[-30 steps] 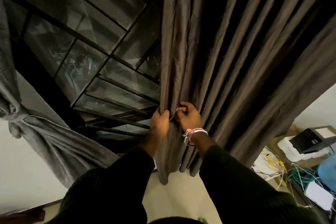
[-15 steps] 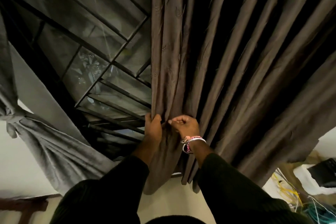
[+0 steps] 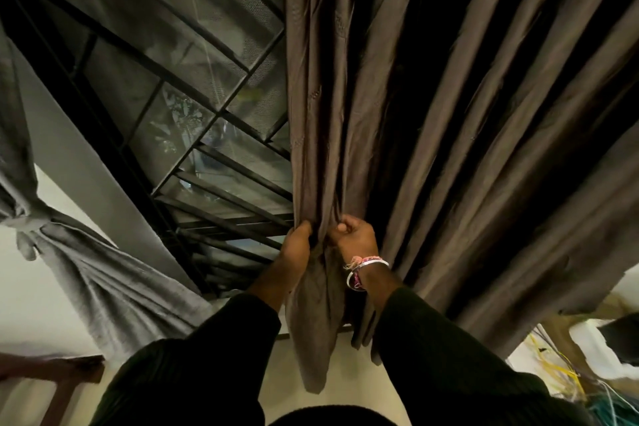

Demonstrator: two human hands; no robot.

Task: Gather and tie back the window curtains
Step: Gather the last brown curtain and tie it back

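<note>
Here you have both hands on the leading edge of the brown curtain (image 3: 432, 121), which hangs in long pleats over the right half of the window grille (image 3: 193, 135). Your left hand (image 3: 297, 244) wraps its fingers round the outermost folds, and your right hand (image 3: 354, 235), just beside it, pinches the next pleat between curled fingers and thumb; held so close together, the two hands look set to stack pleat on pleat into one bundle, so I judge the gathering has only begun, with most of the cloth spread loose to the right. There are two curtains in view: this brown one, untied, and a grey curtain (image 3: 86, 273) at the left, already drawn aside and knotted at its waist. No tie-back for the brown one shows. Two bracelets (image 3: 363, 268) sit on your right wrist, and some tangled wires (image 3: 567, 377) lie on the floor at the lower right.
</note>
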